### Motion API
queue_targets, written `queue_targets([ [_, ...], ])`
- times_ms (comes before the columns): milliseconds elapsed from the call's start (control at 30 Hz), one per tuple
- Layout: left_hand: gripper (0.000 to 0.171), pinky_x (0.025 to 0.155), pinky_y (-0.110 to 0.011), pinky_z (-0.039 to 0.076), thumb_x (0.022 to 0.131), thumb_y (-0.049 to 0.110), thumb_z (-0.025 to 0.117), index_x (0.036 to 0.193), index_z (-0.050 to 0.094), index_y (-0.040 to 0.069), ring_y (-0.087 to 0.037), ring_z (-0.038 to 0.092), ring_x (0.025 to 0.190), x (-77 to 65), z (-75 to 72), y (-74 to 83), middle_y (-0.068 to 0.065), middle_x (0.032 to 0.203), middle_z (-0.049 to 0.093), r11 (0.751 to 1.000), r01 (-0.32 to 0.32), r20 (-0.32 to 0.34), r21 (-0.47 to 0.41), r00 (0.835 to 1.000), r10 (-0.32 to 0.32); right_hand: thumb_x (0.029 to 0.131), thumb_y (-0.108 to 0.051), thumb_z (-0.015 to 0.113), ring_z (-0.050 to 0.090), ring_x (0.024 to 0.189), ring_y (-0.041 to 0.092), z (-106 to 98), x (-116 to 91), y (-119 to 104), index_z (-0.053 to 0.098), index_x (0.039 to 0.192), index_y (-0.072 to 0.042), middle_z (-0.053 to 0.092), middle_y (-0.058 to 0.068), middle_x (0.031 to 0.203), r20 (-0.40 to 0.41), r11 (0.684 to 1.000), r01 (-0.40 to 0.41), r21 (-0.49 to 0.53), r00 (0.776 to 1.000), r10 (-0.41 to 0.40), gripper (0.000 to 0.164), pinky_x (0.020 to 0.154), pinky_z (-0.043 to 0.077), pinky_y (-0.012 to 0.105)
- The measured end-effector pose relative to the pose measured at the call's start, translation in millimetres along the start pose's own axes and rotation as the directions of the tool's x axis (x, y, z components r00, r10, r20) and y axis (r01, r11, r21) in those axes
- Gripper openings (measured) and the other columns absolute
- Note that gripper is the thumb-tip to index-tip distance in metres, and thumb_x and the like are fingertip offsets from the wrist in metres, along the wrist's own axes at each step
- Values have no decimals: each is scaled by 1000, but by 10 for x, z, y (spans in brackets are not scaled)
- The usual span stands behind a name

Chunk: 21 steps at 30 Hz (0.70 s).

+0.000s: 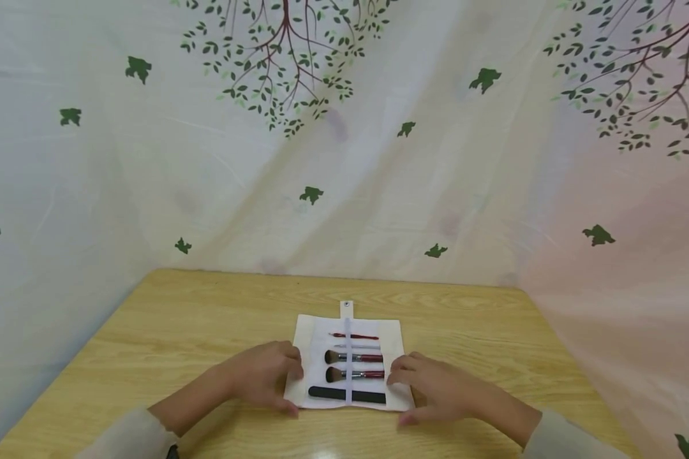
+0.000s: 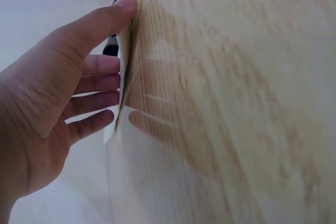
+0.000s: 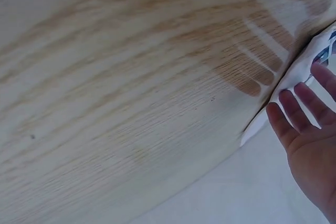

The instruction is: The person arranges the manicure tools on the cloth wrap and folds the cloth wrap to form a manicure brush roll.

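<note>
A cream fabric brush roll (image 1: pixel 348 398) lies unfolded on the wooden table, its snap strap (image 1: pixel 346 309) pointing to the far side. Under its white elastic band sit a thin red-handled tool (image 1: pixel 364 336), a slim pale tool (image 1: pixel 367 347), two makeup brushes (image 1: pixel 370 358) with brown bristles and red handles, and a black bar-like tool (image 1: pixel 367 396). My left hand (image 1: pixel 264 376) touches the roll's left edge with relaxed fingers, thumb (image 2: pixel 126 2) at the near corner. On the opposite edge my right hand (image 1: pixel 442 387) rests its fingertips (image 3: pixel 287 94), thumb by the near right corner.
The light wooden table (image 1: pixel 207 306) extends around the roll on all sides. Behind and beside it hangs a pale cloth (image 1: pixel 344 159) printed with branches and green leaves. Light-coloured sleeves (image 1: pixel 129 437) cover both forearms.
</note>
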<state>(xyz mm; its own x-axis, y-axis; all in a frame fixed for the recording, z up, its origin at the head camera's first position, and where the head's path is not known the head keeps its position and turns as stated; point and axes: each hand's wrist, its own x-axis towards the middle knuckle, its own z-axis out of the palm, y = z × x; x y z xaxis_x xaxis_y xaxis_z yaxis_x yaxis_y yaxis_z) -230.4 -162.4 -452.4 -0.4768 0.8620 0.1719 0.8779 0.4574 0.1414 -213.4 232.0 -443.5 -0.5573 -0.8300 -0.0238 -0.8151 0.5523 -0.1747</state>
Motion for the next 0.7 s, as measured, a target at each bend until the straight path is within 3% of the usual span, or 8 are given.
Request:
queue_targets([
  [133, 39, 79, -24, 50, 86, 54, 77, 97, 75, 16, -4, 53, 87, 8, -25, 48, 9, 96, 62, 1000, 26, 24, -5, 999, -26, 93, -64, 63, 53, 124, 18, 27, -68, -4, 64, 126, -22, 53, -1, 141, 4, 1000, 0, 17, 1000, 0, 53, 98, 51, 39],
  [333, 15, 72, -22, 50, 89, 29, 77, 95, 75, 15, -1, 53, 80, 24, -26, 103, 8, 91, 64, 998, 65, 29, -25, 998, -64, 102, -36, 64, 57, 120, 18, 57, -95, -25, 68, 120, -22, 57, 1, 139, -77, 999, 40, -25, 996, -42, 23, 97, 52, 39],
  [500, 16, 72, -21, 50, 90, 28, 78, 98, 74, 15, 0, 55, 81, 16, -33, 157, 7, 95, 66, 991, 112, 41, -75, 993, -109, 105, -21, 57, 63, 113, 18, 34, -103, -102, 70, 115, -18, 66, 2, 130, -161, 997, 63, -32, 985, -68, 16, 92, 54, 42],
  [700, 16, 74, -21, 52, 97, 31, 72, 96, 76, 15, 0, 60, 84, 10, -59, 183, 10, 92, 68, 981, 123, 34, -153, 992, -119, 107, -13, 53, 59, 93, 4, 5, -79, -152, 67, 117, -11, 67, -6, 106, -194, 995, 72, 63, 979, -58, 17, 79, 54, 29],
])
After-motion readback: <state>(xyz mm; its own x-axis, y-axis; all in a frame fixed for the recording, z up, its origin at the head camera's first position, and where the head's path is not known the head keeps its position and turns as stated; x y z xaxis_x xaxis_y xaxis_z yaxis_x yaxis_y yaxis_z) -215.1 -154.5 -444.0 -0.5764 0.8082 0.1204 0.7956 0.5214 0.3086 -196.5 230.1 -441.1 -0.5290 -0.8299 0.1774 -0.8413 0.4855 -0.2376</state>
